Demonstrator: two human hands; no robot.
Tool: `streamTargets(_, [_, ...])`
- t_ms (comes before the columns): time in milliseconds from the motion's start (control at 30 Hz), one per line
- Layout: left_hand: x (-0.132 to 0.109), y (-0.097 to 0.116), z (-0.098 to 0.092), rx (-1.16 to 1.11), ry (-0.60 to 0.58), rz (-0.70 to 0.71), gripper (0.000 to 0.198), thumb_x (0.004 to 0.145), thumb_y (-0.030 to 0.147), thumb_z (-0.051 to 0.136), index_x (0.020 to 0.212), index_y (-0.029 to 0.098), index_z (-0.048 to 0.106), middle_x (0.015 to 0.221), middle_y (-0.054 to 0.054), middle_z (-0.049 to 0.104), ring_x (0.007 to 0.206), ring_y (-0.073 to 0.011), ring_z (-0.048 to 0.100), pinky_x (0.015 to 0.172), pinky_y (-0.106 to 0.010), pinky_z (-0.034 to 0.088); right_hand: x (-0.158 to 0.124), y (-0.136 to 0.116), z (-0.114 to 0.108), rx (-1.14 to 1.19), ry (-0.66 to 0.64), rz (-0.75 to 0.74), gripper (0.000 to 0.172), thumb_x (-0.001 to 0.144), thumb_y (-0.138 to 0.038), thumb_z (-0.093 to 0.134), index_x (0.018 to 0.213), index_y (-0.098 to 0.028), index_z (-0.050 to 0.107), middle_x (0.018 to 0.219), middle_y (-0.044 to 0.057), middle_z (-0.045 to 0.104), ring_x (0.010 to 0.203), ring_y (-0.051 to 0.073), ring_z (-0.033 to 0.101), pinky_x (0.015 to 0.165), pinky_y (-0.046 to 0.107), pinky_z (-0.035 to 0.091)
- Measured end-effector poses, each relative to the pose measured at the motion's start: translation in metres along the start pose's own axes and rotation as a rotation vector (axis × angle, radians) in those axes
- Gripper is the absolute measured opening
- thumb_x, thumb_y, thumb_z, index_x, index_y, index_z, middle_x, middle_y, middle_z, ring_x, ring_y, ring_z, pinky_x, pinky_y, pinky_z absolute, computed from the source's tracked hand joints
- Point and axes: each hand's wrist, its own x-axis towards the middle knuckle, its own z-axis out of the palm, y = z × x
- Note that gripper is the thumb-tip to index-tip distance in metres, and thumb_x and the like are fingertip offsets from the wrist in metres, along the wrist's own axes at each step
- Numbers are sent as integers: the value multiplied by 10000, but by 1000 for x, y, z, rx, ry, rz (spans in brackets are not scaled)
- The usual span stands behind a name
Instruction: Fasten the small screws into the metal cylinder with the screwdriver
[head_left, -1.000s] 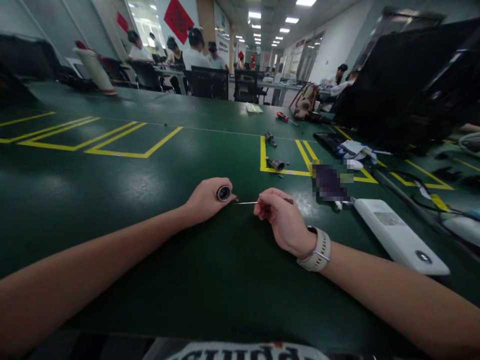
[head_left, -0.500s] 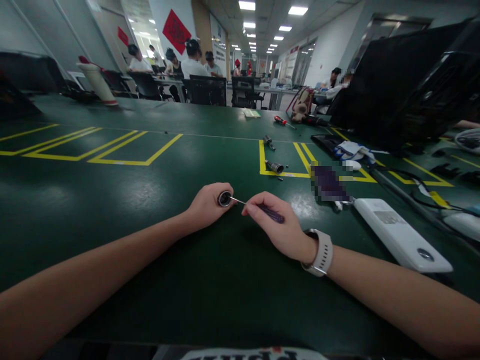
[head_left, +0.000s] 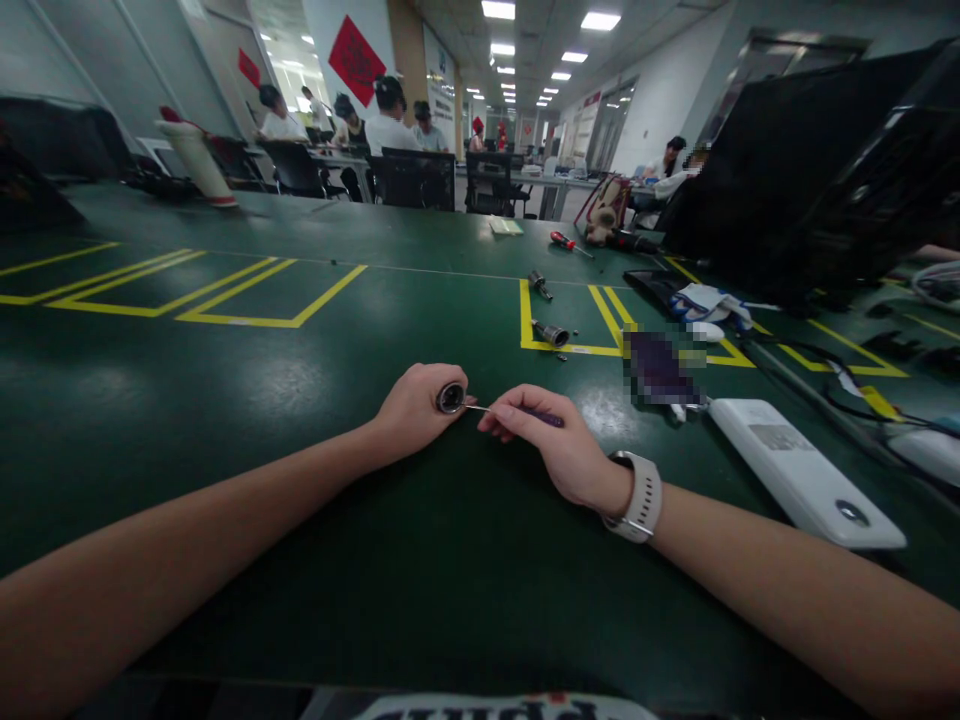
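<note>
My left hand (head_left: 411, 410) rests on the green table (head_left: 225, 400) with its fingers wrapped round a small round metal cylinder (head_left: 451, 398), whose open end faces right. My right hand (head_left: 551, 445) pinches a small screwdriver with a dark purple handle (head_left: 541, 417). Its thin metal shaft points left and the tip touches the cylinder's end. A pale watch (head_left: 639, 497) is on my right wrist.
Two similar metal cylinders (head_left: 551, 333) (head_left: 538, 283) lie in a yellow-taped box further back, with a red-handled screwdriver (head_left: 564, 241) beyond. A white flat device (head_left: 802, 472) and cables lie at right, under a large black monitor (head_left: 810, 170). People sit at far tables.
My right hand moved left and brought the screwdriver tip from a gap away up to the cylinder's end. My left hand stayed put with the cylinder.
</note>
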Motion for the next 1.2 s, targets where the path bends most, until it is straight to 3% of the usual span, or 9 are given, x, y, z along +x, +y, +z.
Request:
streamTargets(100, [0, 0, 0, -44, 35, -33, 183, 763, 272, 581, 639, 162, 502, 590, 36, 489, 549, -105, 453, 539, -242, 330, 1, 4, 0, 232, 1, 90, 111, 857, -284, 559, 876, -197, 625, 883, 24, 660, 810, 139, 581, 718, 290, 440])
streamTargets(300, [-2, 1, 1, -232, 137, -41, 221, 760, 294, 600, 630, 169, 471, 598, 42, 466, 552, -92, 438, 519, -222, 344, 0, -1, 4, 296, -32, 83, 87, 844, -263, 583, 890, -208, 633, 955, 19, 665, 811, 122, 568, 691, 264, 426])
streamTargets(500, [-4, 5, -3, -251, 57, 5, 224, 768, 306, 594, 635, 170, 477, 598, 37, 473, 560, -94, 442, 521, -221, 354, 0, -2, 3, 390, -55, 140, 105, 846, -276, 575, 879, -194, 630, 939, 31, 673, 802, 129, 578, 688, 269, 428])
streamTargets(800, [-2, 2, 0, -6, 94, -61, 226, 788, 292, 561, 622, 168, 471, 608, 31, 469, 571, -107, 436, 550, -247, 341, 0, 1, 4, 318, 6, 104, 91, 843, -254, 576, 845, -185, 635, 884, 20, 671, 757, 114, 571, 674, 257, 417])
streamTargets(1067, [-3, 6, -3, -278, 73, -11, 205, 755, 287, 598, 642, 169, 474, 607, 37, 464, 563, -95, 435, 526, -224, 355, 2, 3, 0, 425, -41, 131, 101, 848, -279, 564, 852, -195, 621, 901, 18, 674, 758, 119, 577, 680, 266, 419])
streamTargets(1200, [-3, 5, -2, -246, 54, -26, 205, 758, 298, 587, 641, 168, 480, 606, 33, 469, 566, -99, 439, 527, -228, 355, 1, 3, 1, 425, -8, 122, 102, 842, -279, 566, 831, -195, 623, 878, 16, 675, 746, 120, 576, 670, 266, 417])
